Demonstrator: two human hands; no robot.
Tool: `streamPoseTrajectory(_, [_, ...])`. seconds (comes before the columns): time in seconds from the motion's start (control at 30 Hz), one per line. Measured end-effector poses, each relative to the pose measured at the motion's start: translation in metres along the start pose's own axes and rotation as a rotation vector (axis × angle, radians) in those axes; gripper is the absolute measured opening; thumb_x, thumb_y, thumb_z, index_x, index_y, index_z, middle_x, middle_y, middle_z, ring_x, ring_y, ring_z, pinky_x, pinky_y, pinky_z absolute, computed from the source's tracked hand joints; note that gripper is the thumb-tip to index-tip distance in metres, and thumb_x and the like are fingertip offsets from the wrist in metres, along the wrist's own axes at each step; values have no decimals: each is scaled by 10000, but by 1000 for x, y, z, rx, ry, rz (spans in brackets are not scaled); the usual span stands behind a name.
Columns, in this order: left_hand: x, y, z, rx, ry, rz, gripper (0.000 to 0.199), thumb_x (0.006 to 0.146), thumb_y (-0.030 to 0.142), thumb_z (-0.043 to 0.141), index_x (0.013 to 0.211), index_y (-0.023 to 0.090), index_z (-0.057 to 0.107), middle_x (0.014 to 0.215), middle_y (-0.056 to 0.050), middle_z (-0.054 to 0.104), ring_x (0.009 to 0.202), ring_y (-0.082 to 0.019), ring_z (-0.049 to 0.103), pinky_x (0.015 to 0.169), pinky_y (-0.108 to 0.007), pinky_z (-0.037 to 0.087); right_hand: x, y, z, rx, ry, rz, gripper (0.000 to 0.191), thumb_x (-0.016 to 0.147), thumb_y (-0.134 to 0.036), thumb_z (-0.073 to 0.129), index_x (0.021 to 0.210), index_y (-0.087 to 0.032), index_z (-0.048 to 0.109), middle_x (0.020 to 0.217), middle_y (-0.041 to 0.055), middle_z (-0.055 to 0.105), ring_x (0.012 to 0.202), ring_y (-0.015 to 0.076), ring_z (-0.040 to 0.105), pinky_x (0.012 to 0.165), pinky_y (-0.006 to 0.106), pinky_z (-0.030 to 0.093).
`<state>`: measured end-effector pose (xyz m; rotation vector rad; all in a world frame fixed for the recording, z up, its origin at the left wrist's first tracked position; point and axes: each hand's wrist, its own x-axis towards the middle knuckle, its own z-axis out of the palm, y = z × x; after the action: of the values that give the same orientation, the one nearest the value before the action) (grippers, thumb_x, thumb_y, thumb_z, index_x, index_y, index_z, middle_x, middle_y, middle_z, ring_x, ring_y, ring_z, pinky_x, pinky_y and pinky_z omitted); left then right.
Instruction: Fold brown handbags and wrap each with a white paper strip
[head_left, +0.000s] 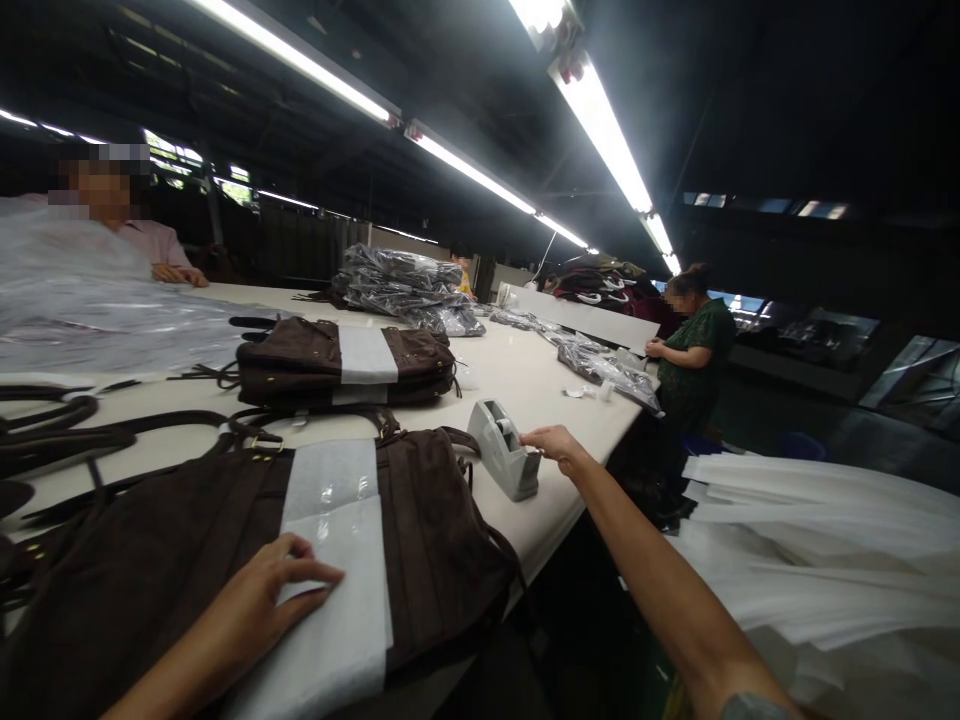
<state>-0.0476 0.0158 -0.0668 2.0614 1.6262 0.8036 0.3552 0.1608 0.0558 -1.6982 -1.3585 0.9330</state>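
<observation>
A dark brown fabric bag (427, 520) lies flat at the table's near edge, with a white wrapping sheet (337, 540) around its middle. Shiny strips of clear tape show on that sheet. My left hand (281, 590) rests on the sheet, its thumb and index finger stretched out and apart. At the right, my right hand (556, 447) reaches to the front of a grey tape dispenser (506, 455). Its fingertips are pinched together at the cutting end, on the tape; the tape end itself is hardly visible.
Behind lie more wrapped brown bags (300, 365) and a stack of plastic-packed bags (405, 280). Plastic sheeting (97, 290) covers the left side near a co-worker. Another person (694, 340) stands at the table's right edge. White sheets (825, 540) are piled at lower right.
</observation>
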Motion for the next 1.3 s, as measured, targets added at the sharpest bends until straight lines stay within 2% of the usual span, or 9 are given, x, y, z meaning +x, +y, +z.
streamPoseTrajectory(0.3, [1, 10, -10, 39, -73, 9, 301, 726, 581, 609, 869, 376, 777, 956, -31, 654, 940, -237, 641, 885, -306, 486, -40, 3, -24, 12, 33, -201, 261, 667, -394, 691, 637, -135, 693, 591, 36, 674, 536, 104, 520, 552, 233, 393])
streamPoseTrajectory(0.43, [3, 14, -15, 38, -92, 2, 300, 694, 610, 633, 839, 391, 778, 942, -20, 668, 923, -231, 647, 865, -293, 500, -49, 27, -13, -42, 65, -185, 240, 718, -358, 637, 612, -144, 665, 542, 28, 649, 473, 100, 501, 506, 225, 389])
streamPoseTrajectory(0.67, [-2, 14, -8, 8, -35, -21, 317, 733, 559, 599, 866, 336, 781, 952, -42, 616, 939, -235, 608, 908, -331, 465, -62, 73, 4, -276, 229, -169, 248, 717, -282, 640, 483, -203, 610, 522, 40, 631, 601, 176, 587, 629, 266, 407])
streamPoseTrajectory(0.77, [-6, 31, -14, 8, -83, -71, 230, 746, 421, 608, 870, 328, 779, 988, -42, 598, 976, -228, 592, 942, -345, 441, -77, 70, 8, -280, 245, -194, 252, 732, -336, 637, 518, -202, 651, 543, 60, 650, 590, 197, 590, 621, 290, 413])
streamPoseTrajectory(0.83, [-8, 43, -21, 10, -112, -105, 211, 751, 346, 615, 883, 315, 778, 1009, -44, 600, 990, -221, 593, 940, -332, 441, -87, 50, 18, -117, 206, -234, 268, 732, -438, 655, 663, -188, 725, 605, 61, 682, 563, 180, 577, 594, 290, 429])
streamPoseTrajectory(0.93, [-14, 56, -25, 29, -141, -122, 233, 808, 307, 588, 952, 295, 770, 1070, -62, 603, 987, -215, 617, 920, -316, 457, -109, 1, 58, 202, -29, -247, 399, 642, -516, 743, 803, -151, 761, 645, 70, 697, 531, 147, 560, 523, 264, 430])
streamPoseTrajectory(1.1, [-39, 56, -17, 30, -136, -109, 356, 932, 304, 427, 1184, 304, 679, 1403, -83, 493, 1206, -260, 564, 1056, -357, 400, -142, -63, 169, 357, -467, -147, 312, 643, -387, 775, 762, -101, 744, 593, 63, 686, 464, 87, 536, 438, 193, 391])
streamPoseTrajectory(1.2, [-49, 55, -17, -1, -154, -111, 397, 938, 284, 413, 1286, 287, 604, 1500, -78, 412, 1360, -275, 410, 1139, -400, 303, -141, -73, 228, 355, -481, -39, 197, 691, -242, 735, 800, -80, 710, 541, 38, 667, 431, 76, 544, 408, 165, 389])
streamPoseTrajectory(1.3, [-51, 58, -21, -46, -152, -98, 399, 921, 259, 438, 1282, 283, 606, 1500, -57, 419, 1394, -266, 354, 1156, -417, 272, -131, -74, 264, 316, -427, 18, 147, 743, -128, 665, 878, -70, 654, 482, 9, 636, 396, 75, 544, 390, 148, 396])
